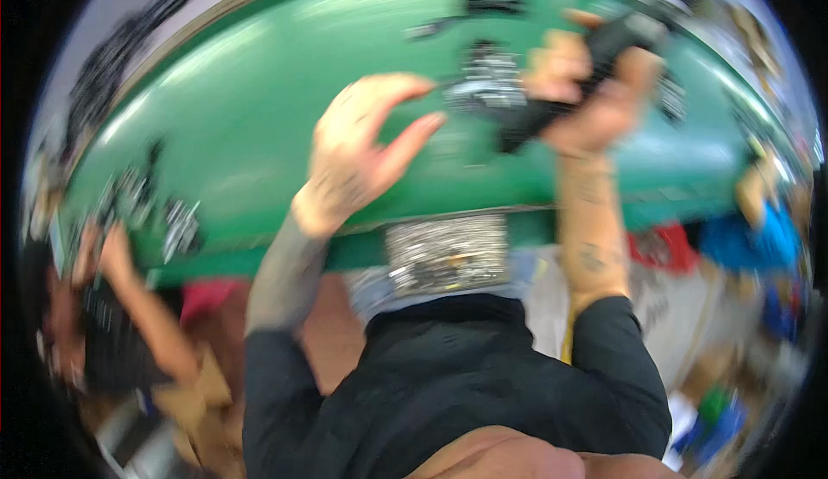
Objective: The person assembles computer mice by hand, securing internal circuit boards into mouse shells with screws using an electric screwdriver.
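My right hand (593, 127) is wrapped round a long black tool (614, 46), held slantwise above the green table; motion blurs it too much to name its kind. My left hand (349, 138) hovers over the tabletop to the left, thumb and fingers apart with nothing between them. Between the two hands lies a small pile of shiny metal parts (492, 84) with something dark on top, just beyond my left fingertips. Against my body at the table's near edge is a flat, silvery heap of small pieces (448, 255).
The green table (259, 134) curves across the view. A black item (493, 3) lies at its far side, and another small cluster of parts (671, 98) is to the right. At the left, another person's hand (116, 250) is near several metal parts (181, 225). A person in blue (750, 237) is at the right.
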`<move>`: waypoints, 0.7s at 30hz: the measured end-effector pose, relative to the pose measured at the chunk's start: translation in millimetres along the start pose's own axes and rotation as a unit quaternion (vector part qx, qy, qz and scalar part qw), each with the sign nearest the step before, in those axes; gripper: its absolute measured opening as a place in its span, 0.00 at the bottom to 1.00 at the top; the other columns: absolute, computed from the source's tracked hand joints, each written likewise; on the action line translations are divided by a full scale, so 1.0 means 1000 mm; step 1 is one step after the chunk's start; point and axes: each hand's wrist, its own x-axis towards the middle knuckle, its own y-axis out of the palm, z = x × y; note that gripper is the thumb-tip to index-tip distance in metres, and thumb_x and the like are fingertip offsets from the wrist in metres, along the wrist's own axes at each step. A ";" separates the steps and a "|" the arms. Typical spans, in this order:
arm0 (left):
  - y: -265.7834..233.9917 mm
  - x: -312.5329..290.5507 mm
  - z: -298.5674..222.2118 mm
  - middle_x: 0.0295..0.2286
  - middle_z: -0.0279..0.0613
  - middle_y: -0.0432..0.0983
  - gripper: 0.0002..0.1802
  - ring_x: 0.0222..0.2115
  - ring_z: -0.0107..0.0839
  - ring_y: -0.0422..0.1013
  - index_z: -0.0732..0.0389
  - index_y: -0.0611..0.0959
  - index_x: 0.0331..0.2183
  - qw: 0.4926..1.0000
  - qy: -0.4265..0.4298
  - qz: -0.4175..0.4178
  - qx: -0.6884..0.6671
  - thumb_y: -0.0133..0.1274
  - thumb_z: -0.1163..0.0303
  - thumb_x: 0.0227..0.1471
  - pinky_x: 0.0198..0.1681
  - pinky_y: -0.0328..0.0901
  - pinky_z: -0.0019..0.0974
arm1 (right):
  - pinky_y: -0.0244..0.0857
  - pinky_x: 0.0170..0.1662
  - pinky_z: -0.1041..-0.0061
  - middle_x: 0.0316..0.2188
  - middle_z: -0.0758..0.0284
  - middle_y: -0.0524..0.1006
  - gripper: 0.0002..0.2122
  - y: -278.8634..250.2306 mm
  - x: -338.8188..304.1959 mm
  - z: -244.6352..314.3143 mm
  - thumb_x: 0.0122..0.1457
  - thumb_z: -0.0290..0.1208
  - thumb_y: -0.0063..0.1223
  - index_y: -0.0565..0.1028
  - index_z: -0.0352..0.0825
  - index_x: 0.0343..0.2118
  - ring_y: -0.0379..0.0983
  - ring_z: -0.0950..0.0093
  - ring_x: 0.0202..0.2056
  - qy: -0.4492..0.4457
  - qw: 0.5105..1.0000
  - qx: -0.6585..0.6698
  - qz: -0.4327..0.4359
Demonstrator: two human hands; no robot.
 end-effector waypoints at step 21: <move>-0.094 -0.100 0.068 0.43 0.48 0.73 0.31 0.43 0.41 0.72 0.64 0.77 0.50 0.912 -0.336 0.054 0.230 0.62 0.55 0.48 0.48 0.67 0.39 | 0.58 0.35 0.72 0.29 0.67 0.67 0.37 -0.022 0.002 0.011 0.55 0.63 0.53 0.67 0.32 0.54 0.62 0.75 0.28 0.018 0.995 0.034 0.092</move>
